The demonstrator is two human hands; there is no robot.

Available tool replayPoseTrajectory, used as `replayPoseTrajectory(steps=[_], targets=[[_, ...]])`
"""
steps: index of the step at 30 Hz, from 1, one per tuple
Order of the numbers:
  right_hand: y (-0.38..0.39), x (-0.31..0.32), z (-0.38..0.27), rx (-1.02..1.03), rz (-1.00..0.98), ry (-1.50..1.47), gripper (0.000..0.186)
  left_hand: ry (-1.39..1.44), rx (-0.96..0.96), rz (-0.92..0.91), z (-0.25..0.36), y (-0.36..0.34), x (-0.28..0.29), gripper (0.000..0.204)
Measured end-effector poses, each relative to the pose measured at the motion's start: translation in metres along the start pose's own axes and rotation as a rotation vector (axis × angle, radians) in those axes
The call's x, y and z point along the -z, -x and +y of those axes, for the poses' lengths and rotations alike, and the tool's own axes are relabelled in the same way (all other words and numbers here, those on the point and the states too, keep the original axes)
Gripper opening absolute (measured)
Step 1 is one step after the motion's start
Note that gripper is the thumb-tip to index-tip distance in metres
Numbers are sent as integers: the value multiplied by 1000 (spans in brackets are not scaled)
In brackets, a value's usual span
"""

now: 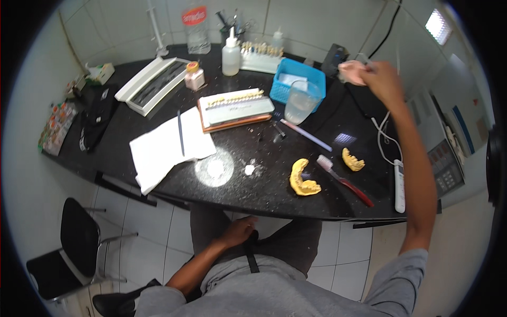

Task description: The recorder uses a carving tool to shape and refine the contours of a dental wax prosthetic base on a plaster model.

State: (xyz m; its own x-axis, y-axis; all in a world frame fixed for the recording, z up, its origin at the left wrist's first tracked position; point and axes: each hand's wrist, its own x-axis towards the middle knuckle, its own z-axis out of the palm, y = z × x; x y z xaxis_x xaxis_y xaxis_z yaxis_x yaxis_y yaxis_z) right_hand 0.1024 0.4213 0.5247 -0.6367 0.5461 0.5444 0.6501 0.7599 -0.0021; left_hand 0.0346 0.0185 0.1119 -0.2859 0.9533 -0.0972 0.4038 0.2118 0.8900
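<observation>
Right hand (381,79) appears to pinch a pink piece (353,72) above the bench (237,198), far right, not yet set down; left hand (240,231) lies at the lap, grip unclear. Larger cast (297,181) and smaller cast (353,160) lie unheld; their completion cannot be judged.

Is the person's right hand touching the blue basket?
Apart. The head view shows a wide gap between the right hand and the blue basket to its left.
</observation>
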Motion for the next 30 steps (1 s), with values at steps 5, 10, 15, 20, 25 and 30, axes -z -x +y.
replayPoseTrajectory(steps=[5, 10, 15, 20, 25, 30], targets=[[91, 63, -29, -38, -109, -349, 26, 372, -91, -308, 123, 23, 22, 33], [186, 100, -89, 79, -361, -580, 12, 879, -82, -460, 197, 33, 41, 54], [238, 84, -115, 423, -617, -553, 38, 1414, -7, -446, 228, 30, 42, 81], [248, 54, -113, 371, -463, -638, 37, 1460, 84, -334, 219, 30, 37, 65], [260, 65, -87, -180, -151, -1223, 71, 1597, 45, -320, 218, 37, 51, 55], [291, 51, -67, 68, 117, -1311, 85, 1681, 41, -323, 212, 39, 49, 52]])
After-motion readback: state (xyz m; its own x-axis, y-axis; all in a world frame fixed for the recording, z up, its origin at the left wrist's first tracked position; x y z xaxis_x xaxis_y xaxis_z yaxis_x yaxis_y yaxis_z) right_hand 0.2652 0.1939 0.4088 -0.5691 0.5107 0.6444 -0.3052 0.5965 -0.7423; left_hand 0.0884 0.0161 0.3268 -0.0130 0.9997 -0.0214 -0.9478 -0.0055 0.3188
